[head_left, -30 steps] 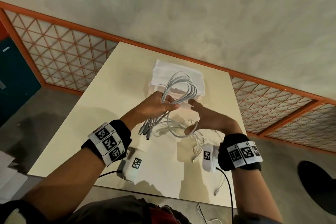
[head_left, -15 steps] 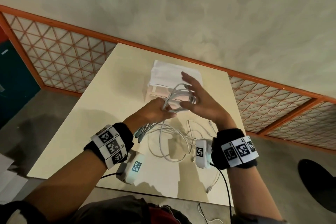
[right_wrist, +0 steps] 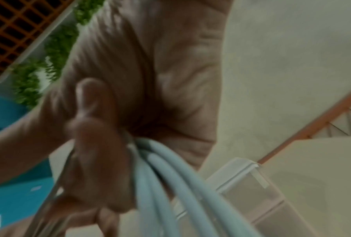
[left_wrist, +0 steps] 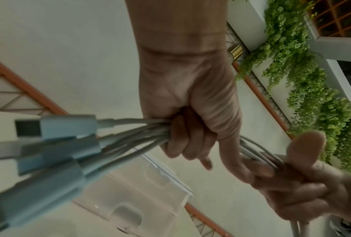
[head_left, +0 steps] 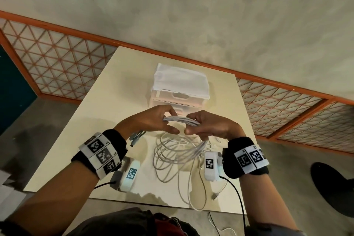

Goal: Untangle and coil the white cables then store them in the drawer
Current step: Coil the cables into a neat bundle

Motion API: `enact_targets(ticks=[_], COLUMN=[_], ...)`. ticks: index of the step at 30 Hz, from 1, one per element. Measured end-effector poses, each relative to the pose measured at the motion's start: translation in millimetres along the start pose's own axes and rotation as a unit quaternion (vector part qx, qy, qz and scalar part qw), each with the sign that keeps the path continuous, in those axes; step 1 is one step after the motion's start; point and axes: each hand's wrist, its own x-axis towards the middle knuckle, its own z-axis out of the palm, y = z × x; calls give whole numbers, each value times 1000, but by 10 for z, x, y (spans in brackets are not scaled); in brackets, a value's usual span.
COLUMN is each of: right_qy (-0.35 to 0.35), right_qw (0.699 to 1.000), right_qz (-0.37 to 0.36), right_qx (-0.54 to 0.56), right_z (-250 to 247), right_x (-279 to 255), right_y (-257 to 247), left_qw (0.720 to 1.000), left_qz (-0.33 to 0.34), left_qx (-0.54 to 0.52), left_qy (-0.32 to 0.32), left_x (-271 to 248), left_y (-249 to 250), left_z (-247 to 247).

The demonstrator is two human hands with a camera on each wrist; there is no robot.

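Both hands hold one bundle of white cables (head_left: pixel 181 120) level above the table, in front of the drawer unit. My left hand (head_left: pixel 153 120) grips the bundle's left part, and several plug ends (head_left: pixel 137 137) stick out below its palm; the left wrist view shows those plugs (left_wrist: pixel 54 144) fanned out from the fist (left_wrist: pixel 188 141). My right hand (head_left: pixel 206 126) grips the right part, fingers curled round the strands (right_wrist: pixel 170 184). Cable loops (head_left: pixel 178 157) hang from it onto the table. The small white drawer unit (head_left: pixel 179 92) stands behind the hands, its drawers shut.
More loose white cable (head_left: pixel 193 188) trails to the beige table's (head_left: pixel 92 124) near edge, with a plug (head_left: pixel 214 196) near the right corner. An orange lattice rail (head_left: pixel 57 67) runs behind the table. A dark round object (head_left: pixel 333 186) lies on the floor at right.
The right hand went from open beside the coil to gripping it. Both hands lowered the bundle and turned it flat, and the drawer unit's front now shows behind them.
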Motion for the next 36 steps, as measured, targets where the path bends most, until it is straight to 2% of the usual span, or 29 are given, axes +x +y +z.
enact_targets(ticks=[2, 4, 6, 9, 13, 22, 24, 27, 30, 36], right_qy=[26, 102, 171, 252, 305, 337, 336, 278, 251, 293], right_qw=[1000, 995, 985, 967, 951, 934, 931, 936, 943, 904], right_qz=[9, 5, 8, 13, -13, -21, -21, -62, -74, -38], right_qx=[-8, -11, 2, 26, 49, 121, 138, 206, 206, 308], right_z=[8, 30, 60, 66, 55, 50, 63, 164, 364, 591], right_x=[-2, 19, 58, 130, 177, 265, 291, 349, 430, 535], right_y=[-18, -65, -101, -128, -202, -165, -155, -99, 24, -16], left_qw=[999, 997, 993, 956, 931, 934, 921, 895, 885, 892], left_qz=[26, 45, 40, -1, 1, 35, 50, 82, 114, 108], left_qx=[-4, -22, -84, -272, -350, -355, -386, -429, -429, -403], left_qy=[-25, -50, -71, -111, -109, -30, 10, 86, 141, 177], left_x=[-22, -41, -75, -76, -83, -119, -104, -66, -51, -18], left_y=[0, 13, 36, 1, -79, -93, -51, 52, 115, 27], left_z=[-29, -42, -38, -20, 40, 104, 91, -30, -214, -172])
